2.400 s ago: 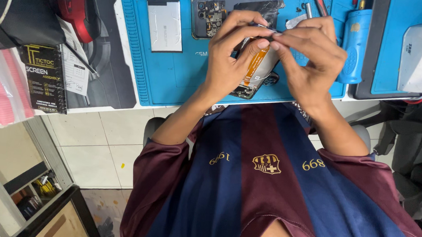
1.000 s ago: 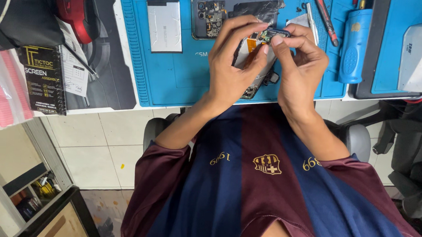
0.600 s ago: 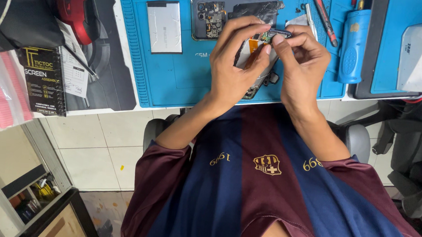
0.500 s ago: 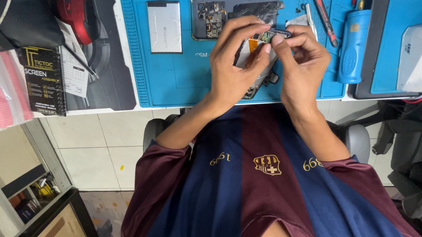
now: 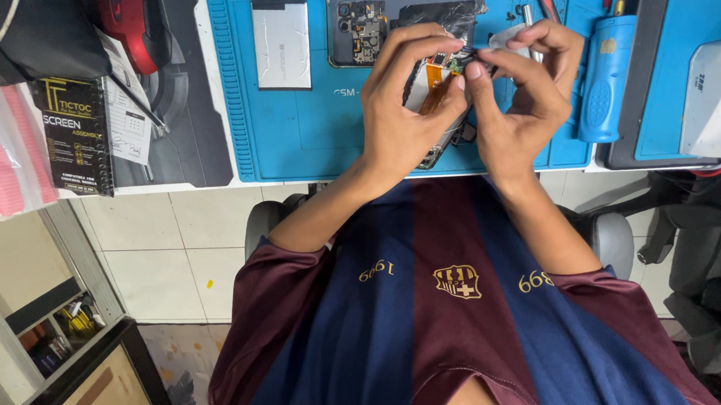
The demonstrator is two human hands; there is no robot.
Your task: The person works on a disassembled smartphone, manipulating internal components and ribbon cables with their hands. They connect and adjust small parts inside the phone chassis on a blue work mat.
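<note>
Blue work mat [image 5: 298, 132] covers the desk; above its near edge both hands clamp a small phone part [image 5: 436, 86], long axis slanting away from the body. Left hand [image 5: 400, 105] grips its side, right hand [image 5: 521, 104] pinches its far tip

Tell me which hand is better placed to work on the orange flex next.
Right. The right hand pinches at the top of the orange flex with its fingertips, while the left hand is wrapped around the phone, steadying it, so probably not free.
</note>
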